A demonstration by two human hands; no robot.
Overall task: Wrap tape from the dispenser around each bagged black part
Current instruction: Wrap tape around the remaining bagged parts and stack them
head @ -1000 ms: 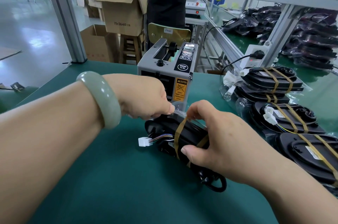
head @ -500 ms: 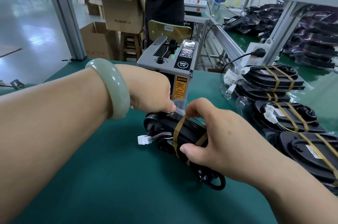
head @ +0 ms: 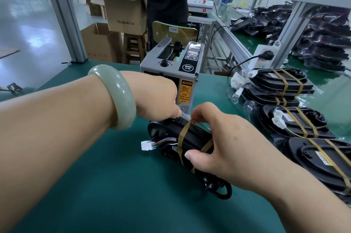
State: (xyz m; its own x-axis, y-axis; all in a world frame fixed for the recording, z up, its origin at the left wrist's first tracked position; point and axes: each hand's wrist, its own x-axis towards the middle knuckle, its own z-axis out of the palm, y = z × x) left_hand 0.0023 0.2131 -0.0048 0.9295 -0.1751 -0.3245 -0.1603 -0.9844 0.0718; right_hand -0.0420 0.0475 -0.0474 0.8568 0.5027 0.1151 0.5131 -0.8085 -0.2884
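Head view: on the green table (head: 114, 185), just in front of the dispenser (head: 171, 69), probably for short reaches, lies the bagged black part (head: 191, 137). To steady it, the right grip (head: 228, 141) curls around it, thumb pressing. The left grip (head: 155, 97) pinches its clear bag edge, so the brown tape (head: 182, 135) can close tight.

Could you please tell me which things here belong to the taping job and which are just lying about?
Job in hand: bagged part, held by the left hand and right hand; brown tape around it; tape dispenser; taped parts stacked to the right.
Lying about: cardboard boxes; wooden stool; socket with a plug in it.
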